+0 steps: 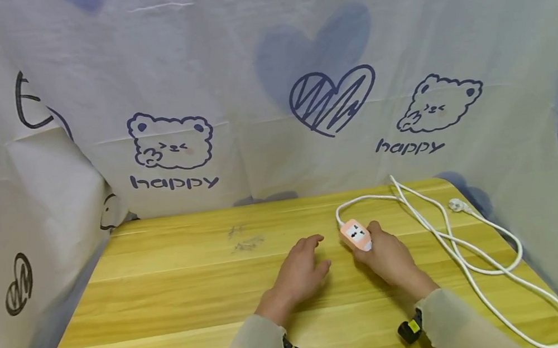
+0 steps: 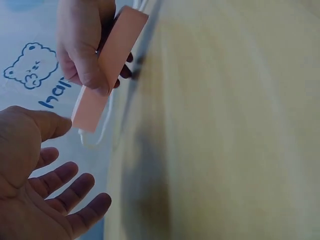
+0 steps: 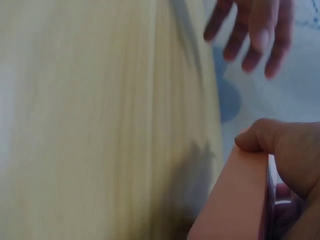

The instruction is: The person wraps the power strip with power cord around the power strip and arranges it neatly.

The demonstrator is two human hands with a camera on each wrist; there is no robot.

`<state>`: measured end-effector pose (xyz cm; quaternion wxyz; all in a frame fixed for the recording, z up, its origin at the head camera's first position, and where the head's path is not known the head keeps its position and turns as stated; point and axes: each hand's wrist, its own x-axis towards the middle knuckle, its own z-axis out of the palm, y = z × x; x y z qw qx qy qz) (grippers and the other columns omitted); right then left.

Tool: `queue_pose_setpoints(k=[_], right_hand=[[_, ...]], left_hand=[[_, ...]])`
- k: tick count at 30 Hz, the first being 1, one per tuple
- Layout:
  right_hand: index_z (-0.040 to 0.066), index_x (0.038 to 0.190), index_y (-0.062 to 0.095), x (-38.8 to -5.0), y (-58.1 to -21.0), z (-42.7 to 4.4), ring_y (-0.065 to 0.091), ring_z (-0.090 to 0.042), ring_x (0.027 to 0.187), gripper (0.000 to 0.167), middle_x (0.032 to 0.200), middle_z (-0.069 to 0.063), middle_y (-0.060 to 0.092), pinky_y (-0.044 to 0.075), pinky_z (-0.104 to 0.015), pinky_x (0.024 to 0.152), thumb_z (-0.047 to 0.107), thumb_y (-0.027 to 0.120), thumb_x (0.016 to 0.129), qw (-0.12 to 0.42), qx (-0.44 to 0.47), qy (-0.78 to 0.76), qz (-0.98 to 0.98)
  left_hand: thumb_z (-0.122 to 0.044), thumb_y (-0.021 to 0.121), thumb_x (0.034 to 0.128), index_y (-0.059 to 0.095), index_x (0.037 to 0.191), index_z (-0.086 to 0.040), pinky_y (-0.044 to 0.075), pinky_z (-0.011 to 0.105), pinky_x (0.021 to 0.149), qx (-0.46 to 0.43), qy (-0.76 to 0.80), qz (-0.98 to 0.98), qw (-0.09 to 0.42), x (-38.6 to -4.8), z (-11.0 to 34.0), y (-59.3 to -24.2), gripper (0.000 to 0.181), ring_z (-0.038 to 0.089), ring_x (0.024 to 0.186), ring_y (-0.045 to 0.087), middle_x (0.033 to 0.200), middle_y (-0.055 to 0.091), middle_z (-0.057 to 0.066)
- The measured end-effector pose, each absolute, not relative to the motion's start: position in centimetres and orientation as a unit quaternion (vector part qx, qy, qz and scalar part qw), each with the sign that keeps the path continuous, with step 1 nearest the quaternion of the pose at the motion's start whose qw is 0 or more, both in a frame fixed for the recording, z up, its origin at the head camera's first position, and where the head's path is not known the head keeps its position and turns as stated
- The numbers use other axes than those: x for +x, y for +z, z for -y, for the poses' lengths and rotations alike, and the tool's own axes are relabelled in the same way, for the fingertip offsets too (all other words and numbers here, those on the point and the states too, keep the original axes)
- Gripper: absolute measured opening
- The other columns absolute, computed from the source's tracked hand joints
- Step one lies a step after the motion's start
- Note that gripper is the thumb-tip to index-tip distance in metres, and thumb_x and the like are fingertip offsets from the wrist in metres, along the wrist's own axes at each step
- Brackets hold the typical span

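Note:
My right hand [image 1: 390,256] grips a small pink power strip [image 1: 349,236] with a white socket face, its thumb along one side. In the right wrist view the thumb [image 3: 260,135] presses the strip's pink edge [image 3: 235,195]. A white cord [image 1: 362,198] leaves the strip's far end. To the left of the strip, my left hand [image 1: 298,273] holds nothing, its fingers apart and loosely bent. In the left wrist view the left thumb tip appears close to the strip's corded end [image 2: 92,117]; whether they touch I cannot tell.
The cord runs in loose loops [image 1: 469,267] over the right side of the wooden table [image 1: 170,296], to a white plug [image 1: 458,205] near the back right corner. A white cloth [image 1: 257,153] printed with bears and hearts hangs behind and at both sides.

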<state>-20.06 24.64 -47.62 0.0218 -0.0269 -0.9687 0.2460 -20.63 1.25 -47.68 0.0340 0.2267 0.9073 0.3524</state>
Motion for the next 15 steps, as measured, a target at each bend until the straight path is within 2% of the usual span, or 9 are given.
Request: queue_pose_setpoints(k=[3,8,11,15], right_hand=[[0.003,0.124,0.052,-19.1,-46.7,-23.3,0.059,-0.022,0.068,0.048,0.088,-0.010,0.070,0.046,-0.037,0.059,0.030,0.076,0.092,0.022,0.001,0.248,0.969],[0.004,0.125,0.056,-17.5,-44.4,-21.2,0.055,-0.017,0.061,0.050,0.083,-0.007,0.069,0.043,-0.033,0.054,0.026,0.082,0.088,0.063,0.050,0.236,0.968],[0.005,0.123,0.057,-16.6,-43.2,-20.3,0.054,-0.014,0.061,0.051,0.083,-0.006,0.069,0.043,-0.031,0.052,0.025,0.086,0.085,0.103,0.091,0.241,0.961],[0.010,0.123,0.060,-15.4,-42.1,-19.5,0.052,-0.009,0.065,0.051,0.088,-0.003,0.069,0.042,-0.027,0.054,0.025,0.088,0.082,0.151,0.147,0.261,0.942]], left_hand=[[-0.010,0.058,0.1057,0.043,0.159,-0.012,0.052,0.047,0.107,0.223,0.359,-0.906,0.021,-20.8,-0.8,-47.0,0.055,0.030,0.131,0.060,0.147,0.057,0.013],[0.004,0.053,0.1002,0.034,0.165,-0.017,0.054,0.048,0.103,0.230,0.382,-0.895,0.008,-21.1,0.7,-46.0,0.071,0.030,0.132,0.059,0.153,0.052,0.013],[0.000,0.055,0.1035,0.035,0.165,-0.020,0.055,0.048,0.102,0.227,0.421,-0.878,0.003,-21.3,1.5,-45.4,0.067,0.029,0.133,0.058,0.156,0.049,0.012],[-0.015,0.058,0.1086,0.045,0.159,-0.023,0.054,0.048,0.103,0.212,0.477,-0.853,-0.012,-21.4,2.2,-44.2,0.052,0.030,0.133,0.058,0.153,0.051,0.010]])
